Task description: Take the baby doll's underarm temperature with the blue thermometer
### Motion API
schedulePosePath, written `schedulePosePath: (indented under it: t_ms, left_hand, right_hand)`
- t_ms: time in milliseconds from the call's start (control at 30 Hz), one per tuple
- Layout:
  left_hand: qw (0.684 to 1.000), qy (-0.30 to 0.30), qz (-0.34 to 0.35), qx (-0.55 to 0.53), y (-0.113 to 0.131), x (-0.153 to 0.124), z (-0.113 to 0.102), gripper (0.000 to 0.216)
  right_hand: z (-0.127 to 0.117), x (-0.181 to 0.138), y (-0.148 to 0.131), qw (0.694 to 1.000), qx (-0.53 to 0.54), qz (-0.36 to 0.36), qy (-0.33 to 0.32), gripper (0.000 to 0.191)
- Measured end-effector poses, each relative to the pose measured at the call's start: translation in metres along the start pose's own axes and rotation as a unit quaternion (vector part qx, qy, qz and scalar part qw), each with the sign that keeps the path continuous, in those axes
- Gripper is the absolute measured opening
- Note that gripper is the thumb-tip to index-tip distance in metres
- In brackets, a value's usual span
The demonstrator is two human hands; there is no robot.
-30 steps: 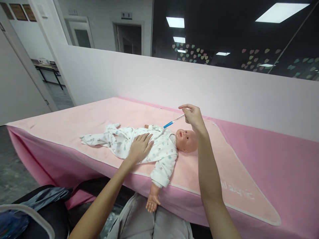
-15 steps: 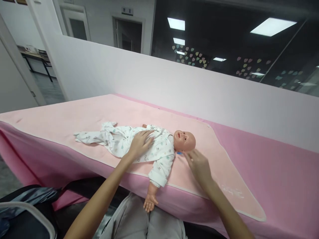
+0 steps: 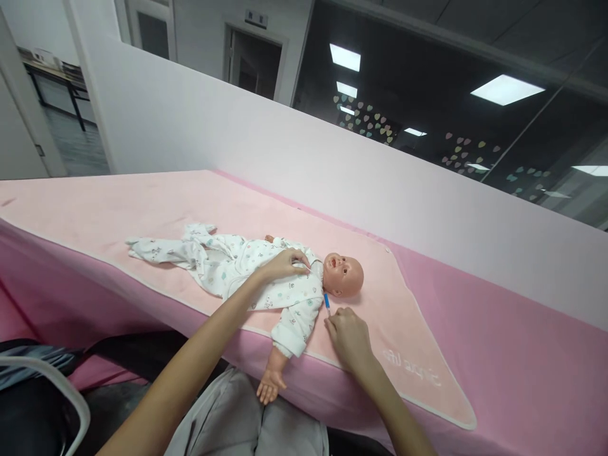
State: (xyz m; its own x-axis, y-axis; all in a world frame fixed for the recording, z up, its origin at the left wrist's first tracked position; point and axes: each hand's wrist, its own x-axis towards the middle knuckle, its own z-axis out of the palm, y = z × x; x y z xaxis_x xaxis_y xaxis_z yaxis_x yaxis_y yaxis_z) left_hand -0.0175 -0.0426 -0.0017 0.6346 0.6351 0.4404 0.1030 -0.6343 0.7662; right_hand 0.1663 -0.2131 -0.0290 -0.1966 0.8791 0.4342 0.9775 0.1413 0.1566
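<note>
A baby doll (image 3: 346,276) lies on its back, its bald head to the right, dressed in a white printed romper (image 3: 256,253) with flat, loose legs. My left hand (image 3: 286,265) rests over the doll's chest, thumb and fingers closed at the romper's collar edge. Close by the doll's neck, my right hand (image 3: 348,332) is closed on one end of a thin stick with a blue end (image 3: 327,301). The stick's blue end points at the shoulder and neck; its held end is hidden by the fingers. One doll arm (image 3: 272,380) hangs over the front edge.
A pale pink mat (image 3: 394,304) lies under the doll, over a brighter pink cover (image 3: 513,329). A white partition (image 3: 266,145) with dark glass above stands behind. At lower left is a chair with a light frame (image 3: 71,392).
My right hand has drawn back from beside the doll's head, toward me, and the blue-ended stick shows clearly. My left hand has moved up to the collar. The camera has tilted slightly.
</note>
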Motion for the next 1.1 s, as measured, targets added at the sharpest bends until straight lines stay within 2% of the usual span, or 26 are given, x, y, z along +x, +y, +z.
schedulePosePath:
  t_ms: [67,133,233,300,400,500,633,767,967,1100]
  left_hand:
    - [1.0,0.0,0.004,-0.004,0.001,-0.003,0.0,0.016]
    - [1.0,0.002,0.005,-0.01,0.002,-0.004,0.001,0.016]
    - [0.999,0.015,0.011,-0.028,0.0,-0.004,0.002,0.017]
    - [0.999,0.028,0.018,-0.04,-0.002,-0.005,0.003,0.016]
    - [0.997,0.044,0.02,-0.06,-0.005,-0.006,0.005,0.016]
    - [0.993,0.06,0.0,-0.101,-0.005,-0.007,0.007,0.017]
    - [0.98,0.091,-0.029,-0.173,-0.003,-0.009,0.006,0.027]
    - [0.969,0.09,-0.053,-0.222,-0.004,-0.009,0.003,0.039]
    - [0.963,0.08,-0.052,-0.25,-0.004,-0.008,0.002,0.032]
    - [0.954,0.079,-0.059,-0.282,-0.006,-0.006,0.002,0.027]
  right_hand:
    - [-0.012,0.029,-0.004,0.998,0.059,0.022,0.026,0.028]
    - [-0.016,0.063,-0.013,0.987,0.136,0.035,0.079,0.028]
    - [-0.004,0.104,-0.032,0.957,0.247,0.034,0.151,0.027]
    - [0.012,0.117,-0.042,0.938,0.295,0.038,0.178,0.029]
    - [0.035,0.12,-0.05,0.917,0.33,0.046,0.221,0.03]
    - [0.046,0.114,-0.05,0.893,0.36,0.056,0.264,0.031]
    - [0.046,0.109,-0.048,0.881,0.375,0.048,0.283,0.037]
    - [0.046,0.11,-0.047,0.88,0.376,0.038,0.288,0.036]
    - [0.045,0.11,-0.048,0.871,0.392,0.028,0.295,0.023]
    - [0.042,0.11,-0.049,0.868,0.407,0.05,0.281,0.019]
